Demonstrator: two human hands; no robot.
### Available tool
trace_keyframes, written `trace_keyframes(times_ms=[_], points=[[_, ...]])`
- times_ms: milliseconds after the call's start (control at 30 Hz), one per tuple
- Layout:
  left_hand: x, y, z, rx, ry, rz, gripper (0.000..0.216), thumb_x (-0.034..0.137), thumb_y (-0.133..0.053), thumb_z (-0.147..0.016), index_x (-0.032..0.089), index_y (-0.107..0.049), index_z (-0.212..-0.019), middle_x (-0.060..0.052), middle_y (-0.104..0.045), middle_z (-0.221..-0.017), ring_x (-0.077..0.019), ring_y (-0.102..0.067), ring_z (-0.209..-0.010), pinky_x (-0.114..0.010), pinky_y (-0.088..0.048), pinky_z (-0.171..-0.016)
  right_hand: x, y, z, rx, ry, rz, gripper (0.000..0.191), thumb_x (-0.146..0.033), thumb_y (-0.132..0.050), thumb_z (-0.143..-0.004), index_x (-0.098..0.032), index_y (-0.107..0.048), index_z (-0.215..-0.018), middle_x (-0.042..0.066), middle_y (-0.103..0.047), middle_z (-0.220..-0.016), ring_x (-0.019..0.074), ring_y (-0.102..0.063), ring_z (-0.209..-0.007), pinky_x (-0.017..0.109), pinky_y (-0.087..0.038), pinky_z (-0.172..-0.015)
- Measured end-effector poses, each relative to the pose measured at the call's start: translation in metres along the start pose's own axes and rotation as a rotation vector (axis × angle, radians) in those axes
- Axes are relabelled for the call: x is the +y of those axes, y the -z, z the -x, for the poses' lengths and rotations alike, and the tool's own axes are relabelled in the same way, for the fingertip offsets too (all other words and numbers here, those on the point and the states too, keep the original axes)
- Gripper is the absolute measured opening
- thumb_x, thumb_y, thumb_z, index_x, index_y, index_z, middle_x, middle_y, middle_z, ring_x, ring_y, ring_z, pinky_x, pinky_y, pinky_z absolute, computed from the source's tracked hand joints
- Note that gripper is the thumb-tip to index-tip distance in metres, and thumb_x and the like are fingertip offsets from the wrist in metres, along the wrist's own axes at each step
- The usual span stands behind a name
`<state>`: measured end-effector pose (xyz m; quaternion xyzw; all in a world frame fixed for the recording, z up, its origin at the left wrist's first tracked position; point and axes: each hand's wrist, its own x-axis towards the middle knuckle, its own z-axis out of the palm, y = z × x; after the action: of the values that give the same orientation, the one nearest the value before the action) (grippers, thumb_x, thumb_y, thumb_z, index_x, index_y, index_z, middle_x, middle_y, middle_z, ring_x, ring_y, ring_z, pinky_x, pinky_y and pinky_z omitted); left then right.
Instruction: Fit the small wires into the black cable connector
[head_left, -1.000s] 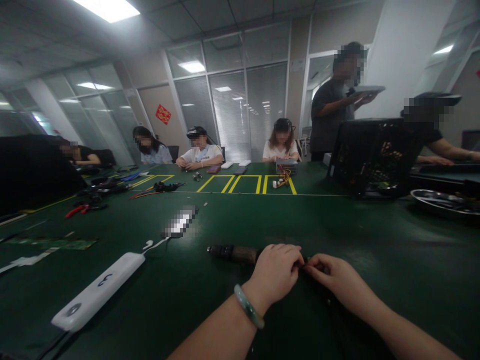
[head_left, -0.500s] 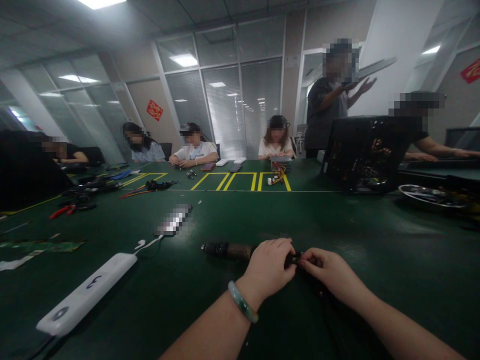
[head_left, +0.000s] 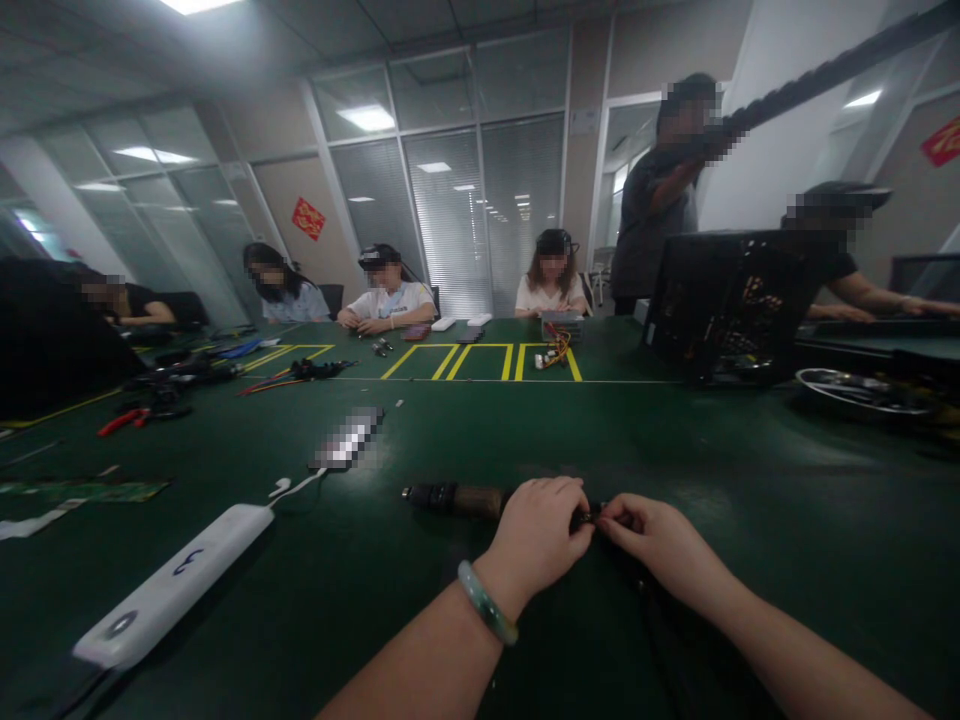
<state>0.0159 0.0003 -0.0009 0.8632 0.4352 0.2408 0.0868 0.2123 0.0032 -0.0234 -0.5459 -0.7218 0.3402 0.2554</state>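
Observation:
A dark, corded electric screwdriver (head_left: 478,502) lies on the green table, its metal tip pointing left. My left hand (head_left: 541,525), with a green bangle on the wrist, wraps over the rear part of its body and hides it. Close against that hand, my right hand (head_left: 651,535) has thumb and fingers pinched together at the tool's back end. What is between those fingertips is too small and dark to make out. A black cable (head_left: 641,590) runs from there down toward me under the right wrist.
To the left lies a white power strip (head_left: 180,580), with a phone (head_left: 349,440) on a white cable beyond it. Red-handled pliers (head_left: 126,420), a green circuit board (head_left: 112,491) and a dark computer case (head_left: 727,310) also occupy the table. Several people sit or stand around it.
Both my hands and the electric screwdriver stay practically in place. At the back right, the standing person has swung a long flat object up toward the upper right.

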Motion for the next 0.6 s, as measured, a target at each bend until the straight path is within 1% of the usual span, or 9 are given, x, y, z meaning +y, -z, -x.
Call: trace_keyframes(times_ms=[67, 167, 267, 367, 500, 600], points=[[0.0000, -0.0006, -0.0002, -0.008, -0.015, -0.010, 0.009, 0.021, -0.060, -0.084, 0.021, -0.059, -0.093, -0.001, -0.060, -0.119, -0.0192, -0.054, -0.111, -0.037, -0.041, -0.096, -0.0003, -0.0002, 0.0003, 0.001, 0.001, 0.007, 0.021, -0.038, -0.054, -0.086, -0.021, -0.066, -0.085, 0.000, -0.070, -0.079, 0.0174, -0.064, -0.071, 0.024, -0.043, -0.059], [0.0005, -0.0001, -0.0004, -0.015, -0.027, -0.014, 0.012, 0.017, -0.059, -0.084, 0.022, -0.059, -0.094, -0.001, -0.059, -0.121, -0.0188, -0.053, -0.112, -0.037, -0.040, -0.097, -0.0016, -0.0005, 0.0001, 0.001, 0.001, 0.005, 0.022, -0.039, -0.054, -0.086, -0.021, -0.066, -0.084, 0.000, -0.070, -0.079, 0.0174, -0.064, -0.071, 0.024, -0.043, -0.059], [0.0013, 0.0021, 0.0000, -0.014, -0.013, -0.008, 0.015, 0.019, -0.060, -0.083, 0.021, -0.058, -0.098, -0.002, -0.059, -0.121, -0.0201, -0.053, -0.113, -0.038, -0.041, -0.096, -0.0025, -0.0005, -0.0003, 0.002, -0.001, -0.006, 0.021, -0.038, -0.054, -0.085, -0.021, -0.066, -0.084, 0.000, -0.070, -0.078, 0.0172, -0.063, -0.070, 0.023, -0.042, -0.058], [0.0009, 0.0029, 0.0004, -0.014, -0.003, -0.011, 0.013, 0.022, -0.060, -0.084, 0.021, -0.059, -0.096, -0.003, -0.059, -0.121, -0.0205, -0.053, -0.113, -0.038, -0.042, -0.096, -0.0023, 0.0000, -0.0002, -0.003, -0.001, -0.017, 0.021, -0.038, -0.054, -0.085, -0.021, -0.067, -0.085, 0.000, -0.070, -0.078, 0.0173, -0.063, -0.070, 0.024, -0.043, -0.059], [-0.0006, -0.0001, -0.0002, -0.016, -0.023, -0.023, 0.010, 0.017, -0.059, -0.084, 0.022, -0.059, -0.093, 0.000, -0.060, -0.121, -0.0180, -0.054, -0.112, -0.037, -0.041, -0.095, -0.0004, -0.0003, -0.0004, -0.012, -0.005, -0.014, 0.024, -0.040, -0.053, -0.086, -0.021, -0.067, -0.086, 0.001, -0.070, -0.080, 0.0177, -0.064, -0.072, 0.024, -0.043, -0.060], [-0.0012, -0.0021, -0.0005, -0.011, -0.029, -0.019, 0.012, 0.016, -0.059, -0.084, 0.021, -0.059, -0.094, -0.002, -0.060, -0.121, -0.0193, -0.053, -0.112, -0.037, -0.041, -0.095, 0.0024, -0.0013, -0.0017, -0.013, -0.017, -0.010, 0.024, -0.041, -0.054, -0.086, -0.021, -0.067, -0.087, 0.001, -0.070, -0.079, 0.0177, -0.064, -0.071, 0.024, -0.043, -0.059]])
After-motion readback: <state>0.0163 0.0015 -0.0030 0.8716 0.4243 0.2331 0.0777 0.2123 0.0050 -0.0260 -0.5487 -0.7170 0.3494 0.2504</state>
